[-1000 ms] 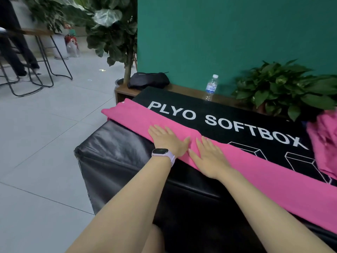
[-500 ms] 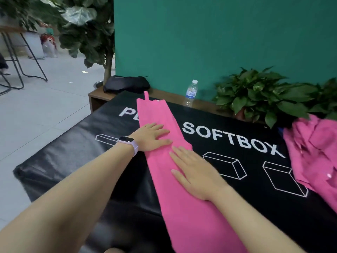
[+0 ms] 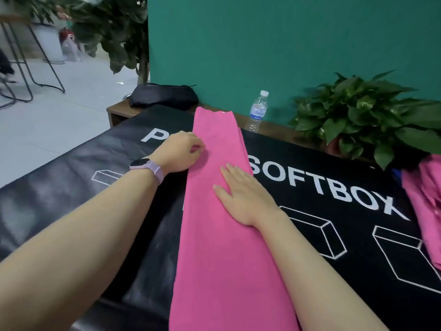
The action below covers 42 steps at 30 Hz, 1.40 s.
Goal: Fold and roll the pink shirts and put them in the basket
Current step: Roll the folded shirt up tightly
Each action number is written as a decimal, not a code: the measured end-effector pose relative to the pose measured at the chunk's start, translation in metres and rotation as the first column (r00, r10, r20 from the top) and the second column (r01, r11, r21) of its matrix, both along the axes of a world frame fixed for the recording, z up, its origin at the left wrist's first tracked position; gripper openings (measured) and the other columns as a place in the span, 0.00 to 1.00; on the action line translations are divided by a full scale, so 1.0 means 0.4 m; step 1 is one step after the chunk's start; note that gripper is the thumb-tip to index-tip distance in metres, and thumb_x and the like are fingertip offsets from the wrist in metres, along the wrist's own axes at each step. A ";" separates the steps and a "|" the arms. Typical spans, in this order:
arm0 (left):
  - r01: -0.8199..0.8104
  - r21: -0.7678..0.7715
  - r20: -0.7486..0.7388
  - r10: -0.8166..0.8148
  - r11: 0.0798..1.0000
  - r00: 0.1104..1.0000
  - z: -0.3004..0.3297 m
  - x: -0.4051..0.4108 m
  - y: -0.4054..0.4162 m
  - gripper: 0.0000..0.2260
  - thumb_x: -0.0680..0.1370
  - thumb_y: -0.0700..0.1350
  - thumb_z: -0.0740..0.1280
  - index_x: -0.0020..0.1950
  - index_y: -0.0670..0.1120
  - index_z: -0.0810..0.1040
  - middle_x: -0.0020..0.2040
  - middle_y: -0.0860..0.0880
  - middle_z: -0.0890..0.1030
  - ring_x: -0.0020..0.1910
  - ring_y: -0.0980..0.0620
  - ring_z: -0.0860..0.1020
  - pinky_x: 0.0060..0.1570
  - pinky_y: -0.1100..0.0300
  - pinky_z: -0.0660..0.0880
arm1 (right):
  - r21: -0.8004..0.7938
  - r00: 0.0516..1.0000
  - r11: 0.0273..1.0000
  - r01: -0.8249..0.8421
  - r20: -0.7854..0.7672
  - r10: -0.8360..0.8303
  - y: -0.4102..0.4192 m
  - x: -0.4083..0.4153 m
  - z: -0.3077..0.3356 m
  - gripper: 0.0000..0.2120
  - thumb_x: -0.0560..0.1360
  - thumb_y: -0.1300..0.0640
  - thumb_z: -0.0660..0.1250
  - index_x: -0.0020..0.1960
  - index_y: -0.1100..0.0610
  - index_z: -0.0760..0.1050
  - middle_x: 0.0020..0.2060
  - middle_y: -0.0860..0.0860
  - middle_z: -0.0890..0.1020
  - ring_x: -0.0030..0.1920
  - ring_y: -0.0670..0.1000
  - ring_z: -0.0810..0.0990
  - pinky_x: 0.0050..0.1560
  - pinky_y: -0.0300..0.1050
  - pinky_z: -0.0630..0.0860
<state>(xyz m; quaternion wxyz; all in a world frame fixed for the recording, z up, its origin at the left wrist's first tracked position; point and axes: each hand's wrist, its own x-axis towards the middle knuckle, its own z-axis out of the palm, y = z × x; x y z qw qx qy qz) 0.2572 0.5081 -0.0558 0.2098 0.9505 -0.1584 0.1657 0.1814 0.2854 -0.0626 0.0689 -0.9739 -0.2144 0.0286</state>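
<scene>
A pink shirt (image 3: 222,254), folded into a long narrow strip, lies on the black padded box (image 3: 358,194) and runs from the near edge toward the teal wall. My right hand (image 3: 245,197) lies flat on the strip's middle with straight fingers. At the strip's left edge, my left hand (image 3: 180,152), with a lilac watch on its wrist, has curled fingers that pinch the fabric. More pink shirts (image 3: 427,201) lie in a heap at the right edge. No basket is in view.
A water bottle (image 3: 257,111) and a potted plant (image 3: 372,123) stand on a wooden ledge behind the box. A black bag (image 3: 164,95) rests on the ledge's left end. Tiled floor, a tall plant and metal stool legs lie to the left.
The view has turned, so the strip now runs away from me. My left hand went from lying flat to pinching the strip's left edge. My right hand stays flat on it.
</scene>
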 end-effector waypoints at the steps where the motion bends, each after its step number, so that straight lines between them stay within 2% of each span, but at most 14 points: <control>1: 0.017 0.019 -0.012 -0.016 1.000 1.000 -0.003 0.000 -0.001 0.14 0.79 0.39 0.62 0.58 0.46 0.84 0.57 0.47 0.82 0.59 0.44 0.76 0.62 0.50 0.71 | -0.004 1.000 1.000 0.003 -0.006 -0.003 0.007 0.028 0.002 0.33 0.84 0.37 0.46 0.83 0.51 0.46 0.82 0.47 0.46 0.81 0.46 0.44 0.80 0.45 0.40; 5: 0.068 0.082 -0.096 -0.060 0.994 0.994 0.001 0.003 -0.031 0.15 0.82 0.40 0.59 0.65 0.44 0.79 0.63 0.45 0.79 0.64 0.44 0.75 0.66 0.50 0.68 | -0.010 1.000 1.000 0.016 -0.011 -0.017 0.030 0.132 0.006 0.32 0.84 0.38 0.46 0.83 0.52 0.47 0.82 0.49 0.48 0.82 0.48 0.45 0.80 0.47 0.43; 9: 0.054 0.156 -0.193 -0.023 0.986 0.981 -0.016 0.015 -0.058 0.16 0.85 0.44 0.56 0.67 0.37 0.75 0.67 0.38 0.75 0.68 0.42 0.71 0.68 0.53 0.61 | -0.008 1.000 1.000 0.012 -0.004 -0.012 0.039 0.218 0.002 0.32 0.84 0.38 0.46 0.83 0.52 0.47 0.82 0.49 0.47 0.82 0.48 0.46 0.79 0.46 0.42; 13: 0.036 0.201 -0.232 0.011 0.979 0.973 -0.027 0.035 -0.067 0.16 0.85 0.46 0.56 0.65 0.37 0.73 0.66 0.39 0.74 0.69 0.41 0.69 0.71 0.53 0.58 | 0.003 1.000 1.000 0.014 0.002 -0.014 0.045 0.292 -0.001 0.32 0.84 0.38 0.47 0.83 0.51 0.48 0.82 0.49 0.48 0.82 0.49 0.47 0.79 0.47 0.43; 14: 0.036 0.227 -0.238 0.020 0.973 0.971 -0.030 0.037 -0.071 0.18 0.85 0.48 0.55 0.68 0.38 0.72 0.68 0.40 0.73 0.71 0.41 0.67 0.72 0.53 0.57 | 0.002 1.000 1.000 0.015 -0.002 -0.015 0.046 0.307 -0.001 0.32 0.84 0.38 0.47 0.83 0.51 0.48 0.82 0.49 0.49 0.82 0.49 0.47 0.80 0.47 0.44; 17: 0.033 0.273 -0.279 0.047 0.961 0.959 -0.036 0.041 -0.074 0.24 0.86 0.51 0.51 0.80 0.43 0.59 0.81 0.45 0.59 0.80 0.45 0.53 0.78 0.52 0.49 | -0.003 1.000 1.000 0.014 0.010 -0.014 0.048 0.325 0.003 0.32 0.84 0.38 0.47 0.83 0.52 0.49 0.82 0.49 0.51 0.81 0.49 0.49 0.80 0.48 0.46; 21: 0.026 0.260 -0.305 0.057 0.965 0.951 -0.034 0.052 -0.068 0.25 0.86 0.53 0.49 0.82 0.47 0.53 0.83 0.50 0.51 0.81 0.51 0.47 0.79 0.49 0.46 | 0.017 0.995 1.000 -0.005 0.103 0.003 0.046 0.278 0.020 0.28 0.85 0.43 0.49 0.81 0.56 0.58 0.80 0.54 0.60 0.80 0.52 0.57 0.78 0.48 0.53; 23: 0.030 0.255 -0.296 0.049 0.966 0.954 -0.037 0.058 -0.069 0.25 0.86 0.53 0.49 0.82 0.48 0.53 0.83 0.50 0.51 0.81 0.51 0.47 0.79 0.49 0.46 | 0.032 0.995 0.999 -0.016 0.102 0.013 0.029 0.222 0.024 0.27 0.85 0.44 0.50 0.80 0.57 0.61 0.80 0.54 0.61 0.80 0.53 0.58 0.78 0.48 0.53; 25: 0.036 0.261 -0.283 0.041 0.965 0.958 -0.041 0.064 -0.071 0.25 0.86 0.53 0.49 0.82 0.49 0.53 0.83 0.51 0.51 0.81 0.52 0.48 0.79 0.49 0.47 | 0.059 0.998 0.998 -0.038 0.058 0.035 -0.003 0.142 0.020 0.29 0.85 0.42 0.49 0.81 0.55 0.59 0.81 0.53 0.58 0.81 0.51 0.55 0.79 0.45 0.49; 28: 0.057 0.258 -0.267 0.015 0.965 0.963 -0.043 0.073 -0.070 0.25 0.86 0.53 0.50 0.82 0.47 0.55 0.82 0.50 0.53 0.81 0.51 0.49 0.78 0.47 0.49 | 0.085 0.998 0.995 -0.058 -0.009 0.059 -0.052 -0.012 0.014 0.37 0.79 0.32 0.46 0.83 0.50 0.52 0.82 0.47 0.51 0.81 0.44 0.45 0.77 0.38 0.38; 32: 0.060 0.252 -0.255 0.006 0.966 0.967 -0.046 0.074 -0.075 0.25 0.85 0.52 0.51 0.81 0.46 0.56 0.82 0.48 0.54 0.81 0.50 0.50 0.78 0.46 0.50 | 0.003 0.994 0.994 -0.107 -0.031 0.107 -0.068 -0.161 0.019 0.45 0.73 0.24 0.39 0.83 0.46 0.42 0.81 0.42 0.41 0.78 0.37 0.35 0.78 0.42 0.33; 36: 0.059 0.247 -0.234 0.000 0.967 0.972 -0.039 0.062 -0.081 0.21 0.85 0.49 0.53 0.76 0.42 0.66 0.77 0.43 0.65 0.77 0.45 0.59 0.75 0.45 0.57 | 0.020 0.963 0.968 -0.252 -0.091 0.253 -0.051 -0.169 0.026 0.39 0.77 0.27 0.41 0.82 0.43 0.39 0.80 0.39 0.39 0.76 0.33 0.32 0.79 0.43 0.33; 39: 0.062 0.259 -0.213 -0.005 0.964 0.977 -0.029 0.052 -0.089 0.18 0.84 0.46 0.54 0.69 0.39 0.72 0.69 0.41 0.72 0.72 0.42 0.67 0.71 0.46 0.63 | -0.004 0.965 0.967 -0.253 -0.078 0.252 -0.043 -0.130 0.021 0.40 0.76 0.26 0.42 0.82 0.43 0.40 0.81 0.39 0.39 0.76 0.35 0.32 0.78 0.40 0.33; 42: 0.067 0.179 -0.213 -0.027 0.982 0.977 -0.011 0.036 -0.085 0.17 0.83 0.41 0.55 0.69 0.41 0.75 0.69 0.42 0.75 0.69 0.42 0.71 0.68 0.48 0.67 | -0.015 0.967 0.969 -0.246 -0.073 0.244 -0.033 -0.094 0.019 0.41 0.76 0.26 0.43 0.83 0.44 0.43 0.81 0.40 0.41 0.78 0.38 0.36 0.78 0.40 0.35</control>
